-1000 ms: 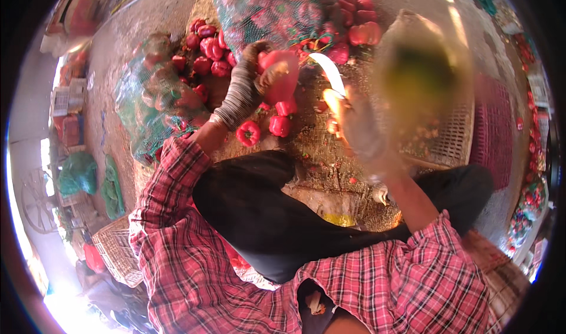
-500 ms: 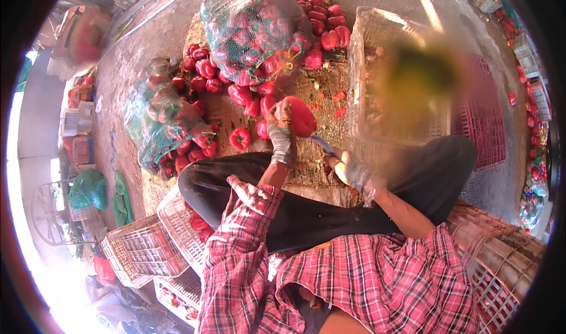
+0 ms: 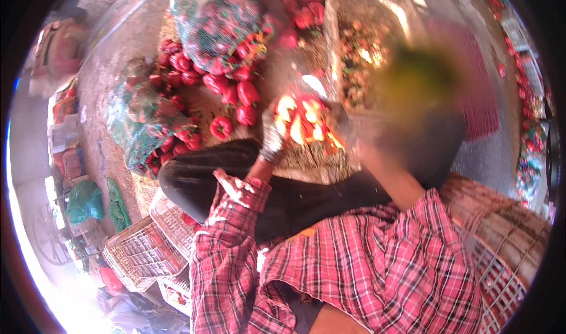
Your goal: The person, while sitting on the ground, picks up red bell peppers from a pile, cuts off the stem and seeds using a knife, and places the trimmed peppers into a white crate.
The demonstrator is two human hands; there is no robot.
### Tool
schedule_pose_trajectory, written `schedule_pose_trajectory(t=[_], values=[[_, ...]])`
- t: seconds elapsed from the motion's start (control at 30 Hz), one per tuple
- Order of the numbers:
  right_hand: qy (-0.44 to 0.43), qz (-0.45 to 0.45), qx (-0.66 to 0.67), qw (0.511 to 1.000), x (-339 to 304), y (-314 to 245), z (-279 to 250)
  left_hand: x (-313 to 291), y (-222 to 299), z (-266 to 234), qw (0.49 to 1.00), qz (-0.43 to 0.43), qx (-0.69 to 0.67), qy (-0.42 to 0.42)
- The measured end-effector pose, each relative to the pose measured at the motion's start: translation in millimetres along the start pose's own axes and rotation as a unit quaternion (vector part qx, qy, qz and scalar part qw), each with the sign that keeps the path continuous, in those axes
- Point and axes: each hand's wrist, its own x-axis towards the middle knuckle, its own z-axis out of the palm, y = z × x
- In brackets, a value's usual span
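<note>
A red bell pepper (image 3: pixel 300 120), cut open and glaring in sunlight, sits between my two hands. My left hand (image 3: pixel 273 135), with pale wrapping at the wrist, is closed on its left side. My right hand (image 3: pixel 338 125), smeared by motion, is at its right side, with its fingers curled. A bright white glint (image 3: pixel 313 85) above the pepper looks like the knife blade; the handle is hidden in my right hand. Several whole red bell peppers (image 3: pixel 247 93) lie just beyond my left hand, and a single pepper (image 3: pixel 220 127) stands stem end up.
A bulging green net sack (image 3: pixel 227 22) of peppers is ahead, another net sack (image 3: pixel 132 119) at left. A crate (image 3: pixel 331 45) of scraps stands at right, partly behind a yellow-green lens blur. Plastic crates (image 3: pixel 141 251) flank me; a pink crate (image 3: pixel 480 86) lies far right.
The pepper, whole-looking before with the knife apart from it, is now opened, its inside showing. My right hand has moved up to it. The whole view has shifted slightly.
</note>
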Motion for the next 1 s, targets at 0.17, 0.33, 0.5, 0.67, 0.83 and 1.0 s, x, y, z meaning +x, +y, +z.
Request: schedule_pose_trajectory(t=[0.17,0.33,0.5,0.67,0.83,1.0], values=[[0.000,0.275,0.380,0.883,-14.1,-11.3,11.2,-6.3,5.6,2.7,0.983,0.123,0.136,-0.010],[-0.034,0.366,0.422,0.828,18.8,-47.6,-3.6,-5.5,31.9,12.8,0.982,0.104,0.159,-0.012],[0.203,0.185,-0.006,0.962,30.9,-15.9,-24.9,9.8,36.5,4.5,0.990,0.077,0.122,0.001],[-0.058,0.109,-0.019,0.992,30.8,-23.1,-16.6,-0.3,36.8,19.6,0.897,0.186,0.395,-0.073],[-0.051,0.403,0.148,0.902,22.7,-53.7,-7.8,-1.8,4.6,4.6,0.802,0.263,0.534,-0.056],[0.026,0.314,0.093,0.944,14.5,-43.9,15.5,-5.8,-2.1,6.7,0.793,0.037,0.605,-0.060]])
